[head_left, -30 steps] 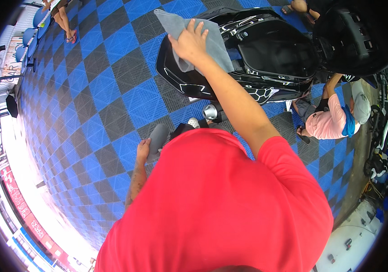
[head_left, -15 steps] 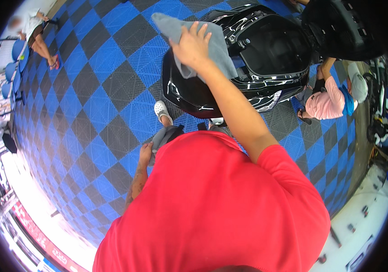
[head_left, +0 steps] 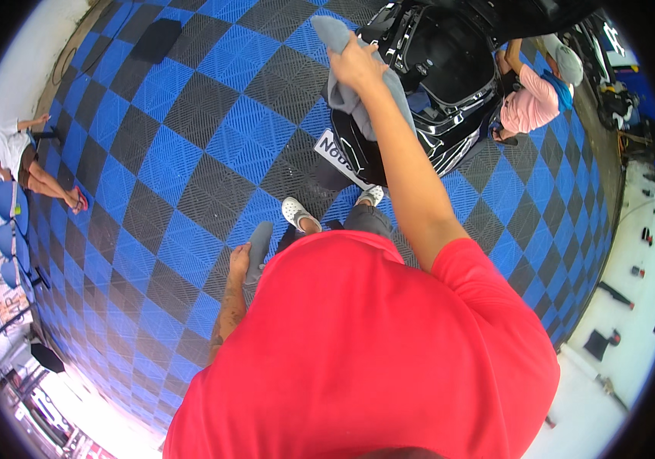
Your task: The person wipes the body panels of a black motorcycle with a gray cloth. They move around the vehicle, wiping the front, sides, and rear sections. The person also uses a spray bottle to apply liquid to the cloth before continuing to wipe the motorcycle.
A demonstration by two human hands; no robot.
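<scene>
At the tail of a black scooter (head_left: pixel 354 153), my right hand (head_left: pixel 360 65) grips a grey microfibre cloth (head_left: pixel 396 88). One corner of the cloth pokes out beyond the fingers and the rest drapes over the glossy bodywork. Down by my left thigh, my left hand (head_left: pixel 240 264) is closed on a second grey cloth (head_left: pixel 259 249), which sticks up past the fingers. The scooter's seat is raised, showing the open black storage compartment (head_left: pixel 450 57).
A person in a pink shirt (head_left: pixel 530 103) crouches at the scooter's right side. Someone seated (head_left: pixel 29 161) is at far left beside blue chairs (head_left: pixel 8 200). A white licence plate (head_left: pixel 335 153) projects from the scooter's tail. Blue and black tiles (head_left: pixel 174 191) cover the floor.
My right hand has gone from lying spread on the flat cloth to gathering it in a bunch at the scooter's tail. The left-hand cloth shows more. My view has shifted.
</scene>
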